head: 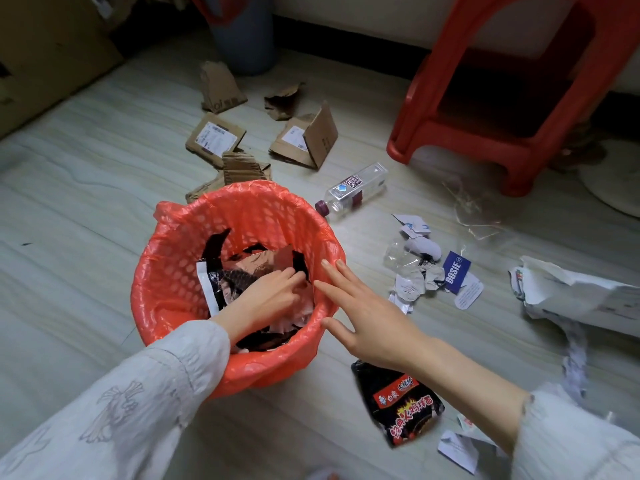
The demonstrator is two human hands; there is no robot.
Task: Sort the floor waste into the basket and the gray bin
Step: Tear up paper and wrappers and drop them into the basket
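Basket (166, 292) w/ orange liner sits mid-floor, partly filled: torn wrappers (242, 271) and foil bits inside, so some sorting is done

Left hand (266, 299) down inside basket, fingers bent onto the wrappers; pressing or letting go, can't tell which, no clear grip seen. Right hand (363, 313) spread flat, fingers straight, at the basket's right rim, holding nothing

Still on floor, lots:
- cardboard pieces (214, 140) in a cluster beyond basket
- plastic bottle (353, 190) lying on its side, just right of basket
- crumpled paper and tags (426, 271) further right
- white mailer bag (575, 296) at right edge
- black noodle packet (403, 407) under right forearm, near basket base
- clear film scraps (478, 216) nr red stool (485, 109)

Gray bin (242, 32) stands far back by wall; contents not visible

Judgement: early-to-mid stage, maybe a third done. Soft wrappers going in basket; cardboard and bottle prob. meant for gray bin, none moved that way as far as seen
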